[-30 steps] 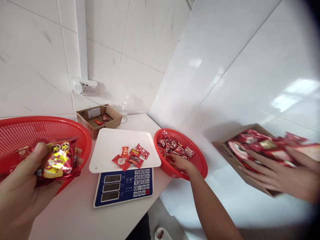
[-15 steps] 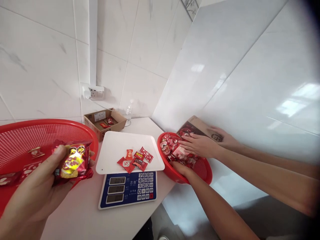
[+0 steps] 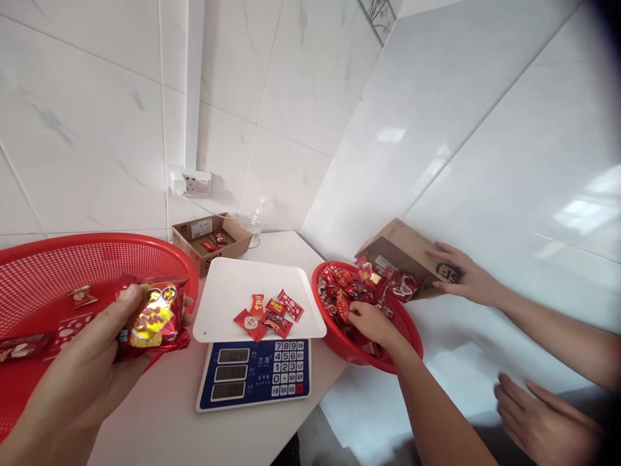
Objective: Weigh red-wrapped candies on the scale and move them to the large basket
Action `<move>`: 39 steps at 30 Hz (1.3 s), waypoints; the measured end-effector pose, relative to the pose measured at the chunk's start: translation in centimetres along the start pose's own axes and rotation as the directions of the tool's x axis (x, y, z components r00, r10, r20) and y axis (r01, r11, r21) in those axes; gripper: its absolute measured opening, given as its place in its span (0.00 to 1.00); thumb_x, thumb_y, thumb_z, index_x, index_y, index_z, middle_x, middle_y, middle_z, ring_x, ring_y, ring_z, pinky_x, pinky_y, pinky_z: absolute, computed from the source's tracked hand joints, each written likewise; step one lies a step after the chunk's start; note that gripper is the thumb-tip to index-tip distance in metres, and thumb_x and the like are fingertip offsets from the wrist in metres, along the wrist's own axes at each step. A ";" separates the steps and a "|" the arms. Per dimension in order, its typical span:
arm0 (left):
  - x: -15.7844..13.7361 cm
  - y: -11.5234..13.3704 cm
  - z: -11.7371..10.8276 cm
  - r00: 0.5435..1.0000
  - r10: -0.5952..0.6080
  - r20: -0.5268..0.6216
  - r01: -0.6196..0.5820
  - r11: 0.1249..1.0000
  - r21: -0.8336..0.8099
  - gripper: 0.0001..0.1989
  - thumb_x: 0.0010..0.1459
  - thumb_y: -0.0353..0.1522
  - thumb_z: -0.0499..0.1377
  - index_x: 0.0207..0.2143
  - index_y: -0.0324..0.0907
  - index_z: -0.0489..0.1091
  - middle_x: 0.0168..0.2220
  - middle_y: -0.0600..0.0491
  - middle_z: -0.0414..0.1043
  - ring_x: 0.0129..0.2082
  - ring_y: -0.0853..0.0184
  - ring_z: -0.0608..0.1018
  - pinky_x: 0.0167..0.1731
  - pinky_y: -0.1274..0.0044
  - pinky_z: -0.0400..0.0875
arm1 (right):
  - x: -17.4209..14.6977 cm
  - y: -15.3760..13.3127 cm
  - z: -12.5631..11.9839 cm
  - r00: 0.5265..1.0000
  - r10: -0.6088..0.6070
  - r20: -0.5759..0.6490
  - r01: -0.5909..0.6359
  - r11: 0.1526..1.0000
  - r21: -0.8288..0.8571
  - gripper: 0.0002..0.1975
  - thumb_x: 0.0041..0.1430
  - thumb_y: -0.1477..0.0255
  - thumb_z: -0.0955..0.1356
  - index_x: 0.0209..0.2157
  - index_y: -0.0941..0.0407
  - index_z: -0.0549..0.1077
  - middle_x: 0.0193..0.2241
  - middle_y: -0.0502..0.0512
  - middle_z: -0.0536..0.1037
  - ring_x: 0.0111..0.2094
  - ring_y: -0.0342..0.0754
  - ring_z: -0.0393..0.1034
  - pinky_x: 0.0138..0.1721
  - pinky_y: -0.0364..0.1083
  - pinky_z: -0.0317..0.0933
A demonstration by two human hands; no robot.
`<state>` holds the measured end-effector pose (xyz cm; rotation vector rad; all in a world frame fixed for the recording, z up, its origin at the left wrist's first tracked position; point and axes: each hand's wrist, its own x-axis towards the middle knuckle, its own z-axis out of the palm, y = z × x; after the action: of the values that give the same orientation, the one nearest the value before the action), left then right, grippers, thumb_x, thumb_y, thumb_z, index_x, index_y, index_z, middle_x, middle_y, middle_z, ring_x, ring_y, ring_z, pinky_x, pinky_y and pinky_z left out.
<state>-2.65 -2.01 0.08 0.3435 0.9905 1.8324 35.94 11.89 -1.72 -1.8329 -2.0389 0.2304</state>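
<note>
My left hand (image 3: 92, 362) is closed round several shiny red and yellow snack packets (image 3: 156, 317), above the rim of a large red basket (image 3: 130, 241). My right hand (image 3: 376, 327) reaches into a smaller red basket (image 3: 412, 336) full of red-wrapped candies (image 3: 334, 285). Its fingertips are pinched together at a red wrapped candy (image 3: 343, 305). Between my hands stands a digital scale (image 3: 255, 375) with a white tray (image 3: 233, 285). Several small candies (image 3: 275, 307) lie on the tray.
A co-worker's hand (image 3: 460, 275) tips a cardboard box (image 3: 402, 249) over the smaller basket; candies spill out. Their other hand (image 3: 538, 414) hangs lower right. An open carton (image 3: 194, 252), a plastic bottle (image 3: 257, 217) and a wall socket (image 3: 191, 183) are behind the scale.
The co-worker's near hand has drawn away from the smaller basket to the lower right. More candies have tumbled from the box. My right hand has moved from the basket's rim in over the candies.
</note>
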 end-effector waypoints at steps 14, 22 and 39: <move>-0.4 -0.1 -0.1 0.999 -0.046 0.013 0.046 0.999 0.017 0.20 0.38 0.41 0.73 0.36 0.49 0.77 0.37 0.53 0.82 0.36 0.53 0.83 0.29 0.68 0.82 | -2.7 -9.0 0.9 0.948 -0.186 0.258 0.224 0.966 -0.127 0.11 0.61 0.69 0.62 0.33 0.55 0.74 0.36 0.56 0.80 0.38 0.52 0.73 0.37 0.46 0.60; -0.3 -0.1 0.1 1.000 -0.020 -0.002 0.020 0.999 0.034 0.22 0.38 0.42 0.72 0.38 0.47 0.78 0.39 0.50 0.81 0.36 0.53 0.83 0.29 0.69 0.82 | -4.1 -7.7 4.9 0.932 -0.303 0.198 0.283 0.951 0.123 0.20 0.60 0.71 0.63 0.55 0.53 0.70 0.55 0.59 0.73 0.55 0.52 0.67 0.55 0.51 0.60; -1.4 1.3 2.2 0.986 -0.044 -0.160 0.038 0.998 -0.041 0.09 0.60 0.30 0.56 0.34 0.45 0.77 0.36 0.53 0.81 0.33 0.64 0.83 0.33 0.73 0.81 | -4.8 -1.2 5.6 0.980 -0.083 -0.183 0.113 0.981 0.158 0.22 0.60 0.60 0.61 0.49 0.56 0.73 0.51 0.62 0.76 0.53 0.55 0.68 0.55 0.56 0.60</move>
<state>-1.49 -2.39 2.70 0.1524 1.0636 1.8612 32.95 7.73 -7.24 -1.5883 -1.9200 0.1988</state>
